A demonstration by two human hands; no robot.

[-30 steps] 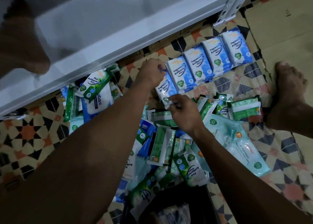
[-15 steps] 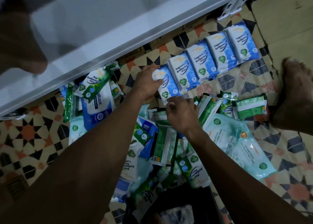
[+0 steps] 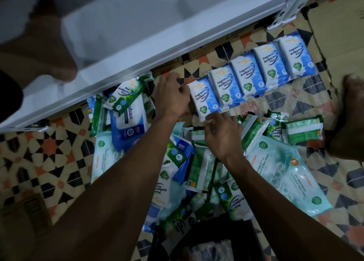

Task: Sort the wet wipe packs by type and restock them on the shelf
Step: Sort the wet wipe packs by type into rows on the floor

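A row of several blue-and-white Fragrance Free antibacterial packs lies on the patterned floor. The leftmost pack is at the row's end. My left hand pinches its upper left edge, and my right hand grips its lower edge with curled fingers. Below them lies a mixed heap of green Pine packs, a blue-white pack and large pale teal packs. The white shelf runs across the top of the view.
A bare foot stands at the right edge, and another foot rests on the shelf at upper left. Flat cardboard lies at upper right. A dark bag sits at the bottom centre.
Both hands brought the blue pack down beside the row's left end and laid it flat. The left hand slid to its left edge, the right to its lower edge.
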